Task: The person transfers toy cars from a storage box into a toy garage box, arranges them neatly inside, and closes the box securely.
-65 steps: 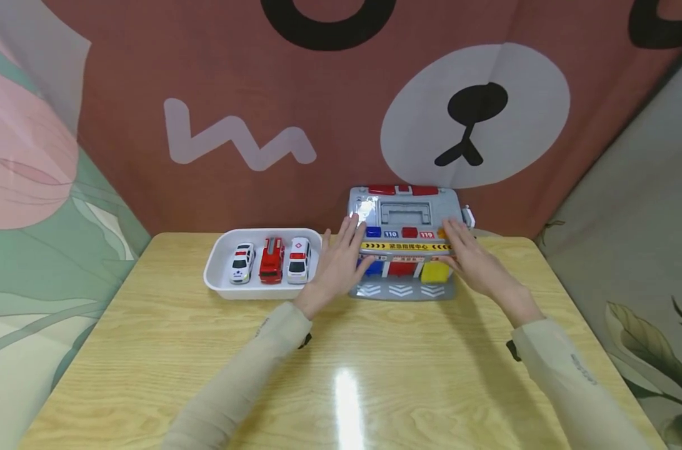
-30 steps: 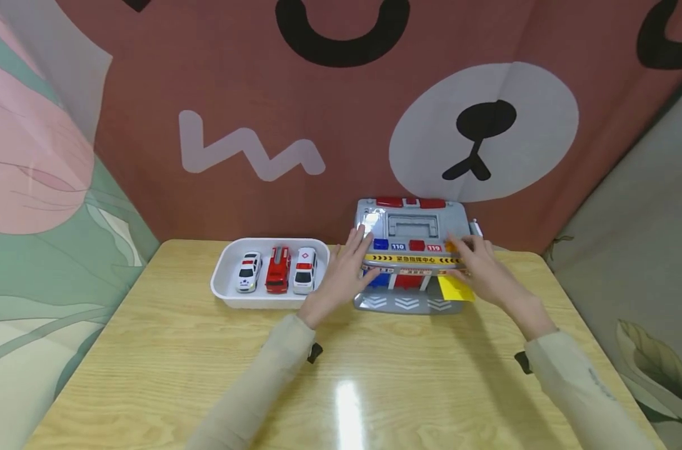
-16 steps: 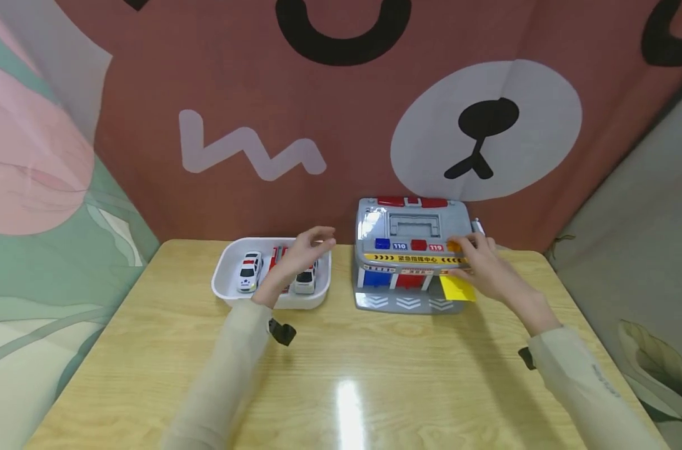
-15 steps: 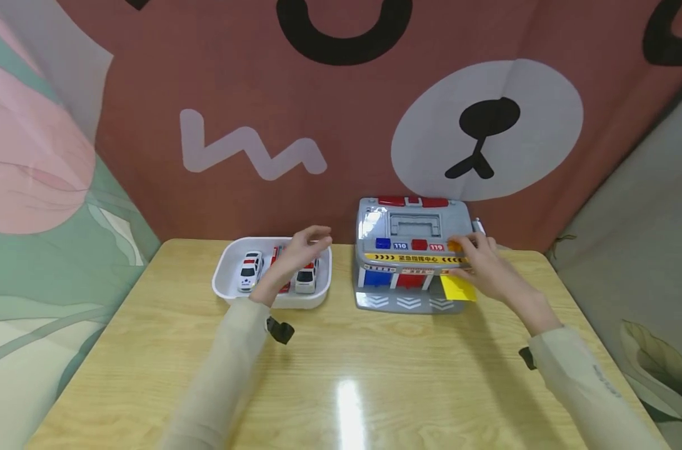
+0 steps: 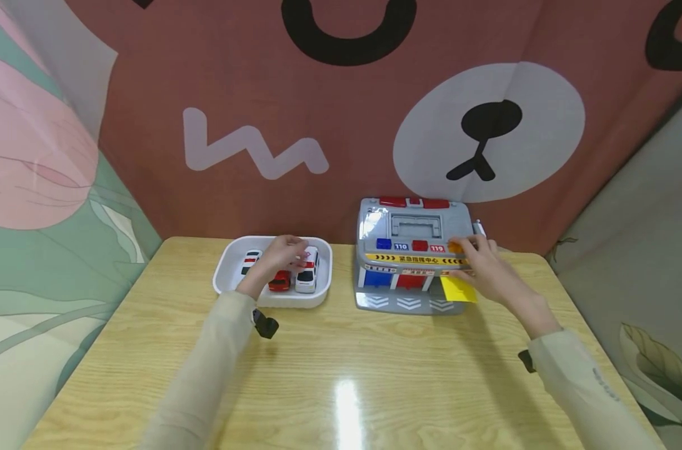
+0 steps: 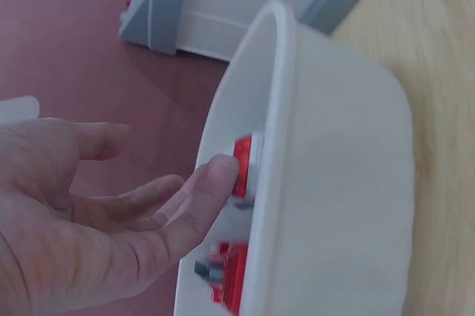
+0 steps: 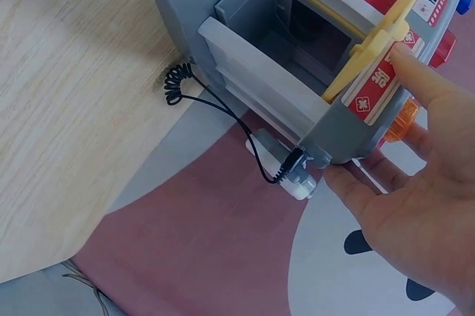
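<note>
Passage: bench [image 5: 342, 281] gap between white tray [image 5: 295, 301] and toy station [image 5: 411, 281], open nearward | right bay [image 7: 293, 41]: entry under raised yellow door [image 5: 457, 289] | blocks: curtain [image 5: 341, 125] far, coiled cord [image 7: 176, 82] right, right fingers [image 5: 471, 249] at station's right end, left fingers [image 5: 289, 249] over tray

So my left hand [image 5: 281, 256] covers most of the red truck [image 5: 280, 283] in the head view, plus the near end of the police car [image 5: 250, 260] — can't tell if my fingertips [image 6: 220, 173] touch the ambulance [image 5: 306, 278]. My right hand [image 5: 489, 269] hides the end of the yellow strip [image 5: 414, 258] on the toy station [image 5: 411, 236]. Tiny lettering [image 5: 417, 272] above the doors [image 5: 379, 279] is unreadable there, and my left sleeve [image 5: 200, 369] is blurry — bottom edge chops it off.
</note>
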A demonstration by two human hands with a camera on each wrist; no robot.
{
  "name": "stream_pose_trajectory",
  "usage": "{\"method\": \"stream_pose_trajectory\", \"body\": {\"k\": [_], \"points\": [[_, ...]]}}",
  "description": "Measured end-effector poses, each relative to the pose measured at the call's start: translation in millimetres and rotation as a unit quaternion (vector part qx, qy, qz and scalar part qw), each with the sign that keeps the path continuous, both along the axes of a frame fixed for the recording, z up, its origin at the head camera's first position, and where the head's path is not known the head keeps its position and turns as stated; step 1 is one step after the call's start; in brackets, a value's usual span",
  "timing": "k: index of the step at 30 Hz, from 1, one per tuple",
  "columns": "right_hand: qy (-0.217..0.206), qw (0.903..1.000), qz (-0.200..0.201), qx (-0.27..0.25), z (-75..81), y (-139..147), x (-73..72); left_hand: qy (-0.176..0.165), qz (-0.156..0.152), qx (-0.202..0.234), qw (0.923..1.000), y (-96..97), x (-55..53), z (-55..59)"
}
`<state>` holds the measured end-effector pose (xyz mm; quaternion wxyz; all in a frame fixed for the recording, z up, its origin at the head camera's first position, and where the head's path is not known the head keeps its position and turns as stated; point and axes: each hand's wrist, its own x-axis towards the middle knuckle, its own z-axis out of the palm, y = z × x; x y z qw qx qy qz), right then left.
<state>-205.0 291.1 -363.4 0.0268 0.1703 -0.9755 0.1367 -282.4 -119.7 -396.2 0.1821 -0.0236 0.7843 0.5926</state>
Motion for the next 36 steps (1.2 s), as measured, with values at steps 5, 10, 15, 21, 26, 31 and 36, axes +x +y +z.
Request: {"method": "stream_pose_trajectory", "body": {"k": [5, 10, 15, 21, 26, 31, 36], "points": [[0.000, 1.0000, -0.003, 0.001, -0.5, 1, -0.2, 0.007, 0.011, -0.046, 0.9988, -5.9, -1.7, -2.8], [-0.005, 1.0000, -0.005, 0.003, -0.8, 2, 0.2, 0.072, -0.001, -0.195, 0.9782, -2.1, -0.3, -5.1], [-0.008, 0.9999, -0.007, 0.005, -0.2, 0, 1.3, 0.102, -0.043, -0.284, 0.9523, 8.7, 1.0, -6.8], [0.006, 1.0000, 0.003, 0.007, -2.0, -3, -0.1, 0.100, -0.059, -0.325, 0.9387, 16.4, 2.0, -8.8], [0.011, 0.9999, 0.001, 0.011, -2.2, -3, -1.2, 0.098, -0.078, -0.345, 0.9304, 20.7, 1.7, -9.9], [-0.009, 0.9999, -0.008, 0.012, -0.1, -4, 0.2, 0.076, -0.115, -0.348, 0.9274, 24.0, 1.0, -11.2], [0.000, 0.9999, -0.005, 0.012, 0.0, -4, 1.8, 0.024, -0.148, -0.309, 0.9391, 23.7, 1.1, -12.4]]}}
